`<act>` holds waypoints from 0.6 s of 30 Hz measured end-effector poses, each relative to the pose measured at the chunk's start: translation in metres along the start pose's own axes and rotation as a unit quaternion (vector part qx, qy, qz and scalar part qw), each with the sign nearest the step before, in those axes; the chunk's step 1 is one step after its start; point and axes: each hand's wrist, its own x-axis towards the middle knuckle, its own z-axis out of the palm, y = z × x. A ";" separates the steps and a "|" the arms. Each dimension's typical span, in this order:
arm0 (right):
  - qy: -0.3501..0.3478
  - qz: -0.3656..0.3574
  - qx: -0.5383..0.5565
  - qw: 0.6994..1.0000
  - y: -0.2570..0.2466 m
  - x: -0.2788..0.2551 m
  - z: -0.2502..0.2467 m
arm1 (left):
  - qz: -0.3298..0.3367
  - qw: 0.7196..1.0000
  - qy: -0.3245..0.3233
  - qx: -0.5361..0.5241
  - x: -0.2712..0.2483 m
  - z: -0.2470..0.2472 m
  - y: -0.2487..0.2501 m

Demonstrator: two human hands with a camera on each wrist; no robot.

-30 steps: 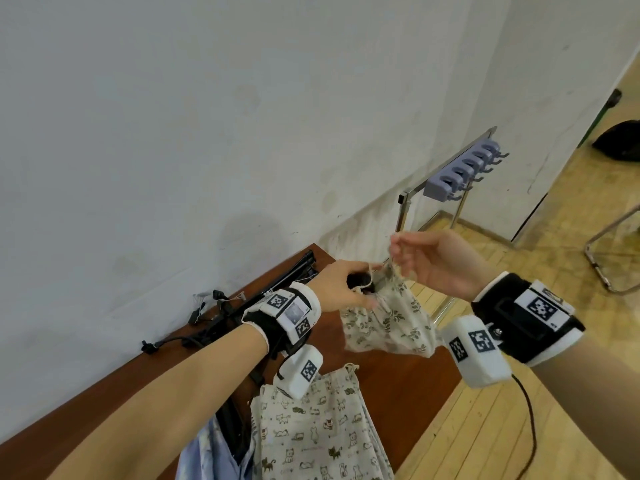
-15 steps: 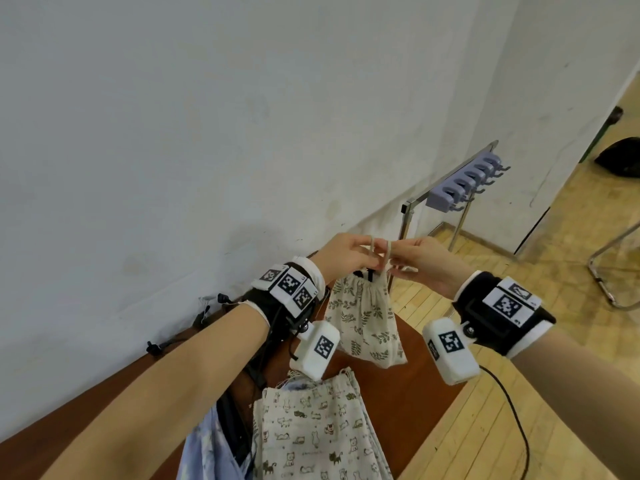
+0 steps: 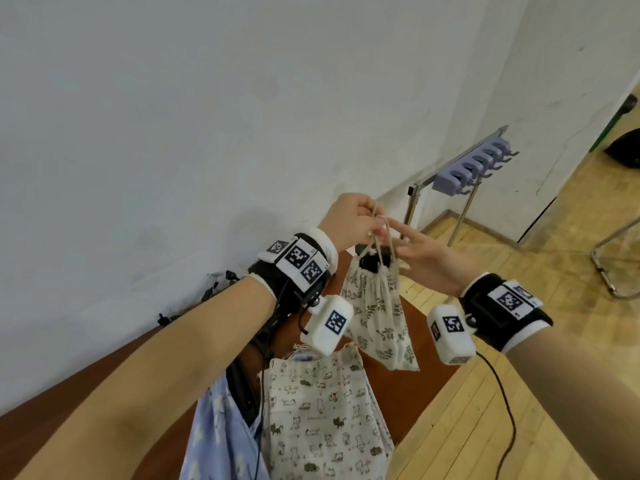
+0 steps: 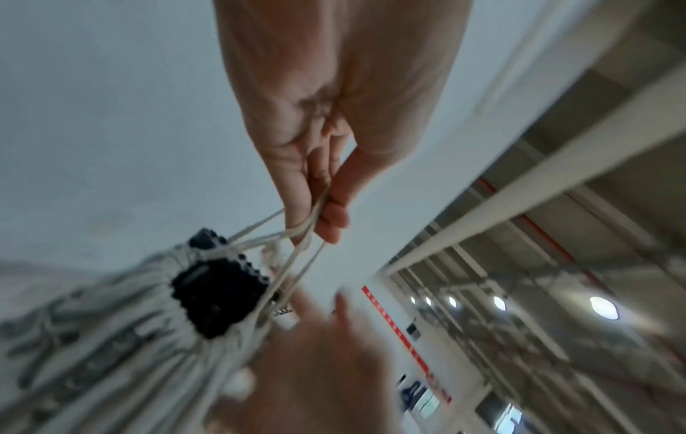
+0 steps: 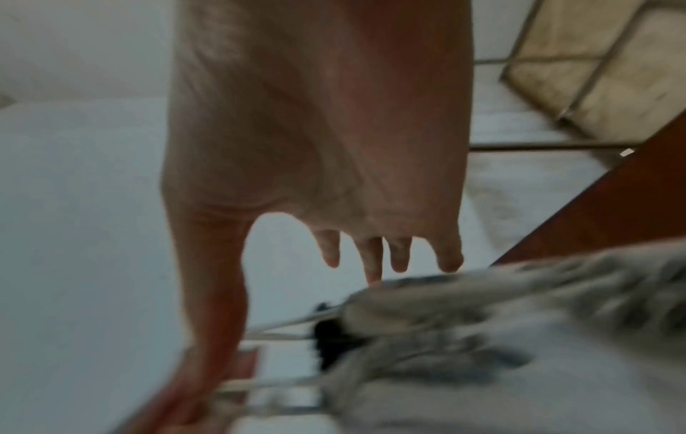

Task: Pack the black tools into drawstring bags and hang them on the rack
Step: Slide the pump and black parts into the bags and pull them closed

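Observation:
A leaf-print drawstring bag hangs in the air by its cords, which my left hand pinches above it. A black tool pokes out of the gathered mouth; the left wrist view shows it too, the black tool under the cords held by my left hand. My right hand is beside the cords with fingers straight, holding nothing; the right wrist view shows the same spread right hand above the blurred bag. The rack with purple hooks stands beyond, at the right.
On the brown table lie a cat-print bag and a blue bag, with black tools and cables along the wall. Wooden floor lies right of the table; a metal frame stands at the far right.
Both hands rose with the bag, its mouth drawn closed. My right hand has let go of the cords and opened; the left hand alone holds them now.

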 end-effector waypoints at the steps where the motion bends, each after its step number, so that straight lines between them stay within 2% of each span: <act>1: -0.003 0.025 -0.024 0.999 0.012 -0.004 0.004 | -0.002 1.000 -0.008 -0.014 -0.004 -0.002 0.002; 3: -0.007 0.057 -0.166 0.984 0.035 -0.005 0.026 | -0.002 0.997 -0.050 -0.053 -0.012 -0.004 0.008; 5: 0.042 0.036 -0.264 0.963 0.054 0.000 0.059 | -0.015 0.992 -0.079 -0.102 -0.024 -0.002 0.019; 7: 0.100 -0.001 -0.261 0.960 0.070 0.010 0.087 | -0.015 0.987 -0.085 -0.135 -0.036 -0.002 0.025; 9: 0.127 -0.009 -0.228 0.965 0.083 0.020 0.105 | -0.002 0.987 -0.067 -0.143 -0.047 -0.015 0.028; 11: 0.126 0.008 -0.205 0.971 0.097 0.031 0.115 | 0.004 0.990 -0.018 -0.141 -0.056 -0.041 0.025; 13: 0.124 0.046 -0.184 0.974 0.105 0.039 0.126 | 0.000 0.997 0.052 -0.055 -0.061 -0.073 0.009; 15: 0.128 0.095 -0.148 0.976 0.111 0.044 0.139 | -0.049 0.985 0.115 0.122 -0.066 -0.105 -0.025; 17: 0.143 0.131 -0.111 0.975 0.121 0.051 0.151 | -0.184 0.943 0.137 0.240 -0.084 -0.125 -0.065; 18: 0.138 0.154 -0.089 0.974 0.127 0.055 0.158 | -0.255 0.930 0.107 0.242 -0.094 -0.132 -0.092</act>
